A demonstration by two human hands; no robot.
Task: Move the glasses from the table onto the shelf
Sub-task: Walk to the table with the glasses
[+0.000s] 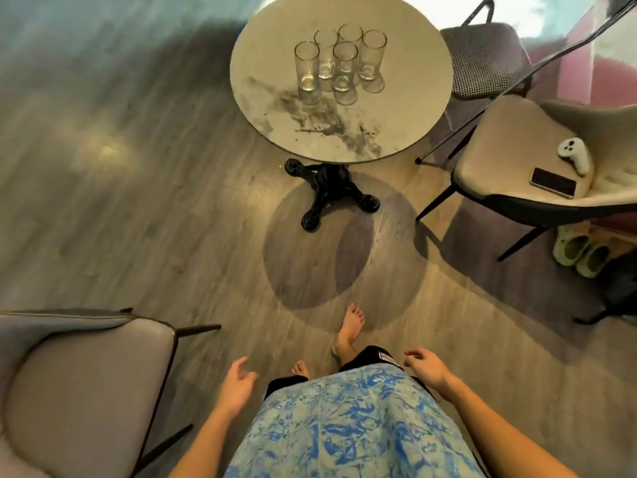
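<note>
Several tall clear glasses [344,65] stand upright in a tight cluster on the far half of a round marble-topped table [396,125] ahead of me. My left hand [236,384] hangs low at my side, fingers apart and holding nothing. My right hand [425,369] is also low beside my hip, fingers loosely spread and empty. Both hands are far from the glasses, well short of the table. No shelf is in view.
The table stands on a black pedestal foot [327,191]. A grey chair [79,381] is at my near left. A beige chair [499,160] at the right holds a phone [553,182] and a white controller [575,155]. Slippers [580,251] lie under it. A folding chair [482,60] is behind.
</note>
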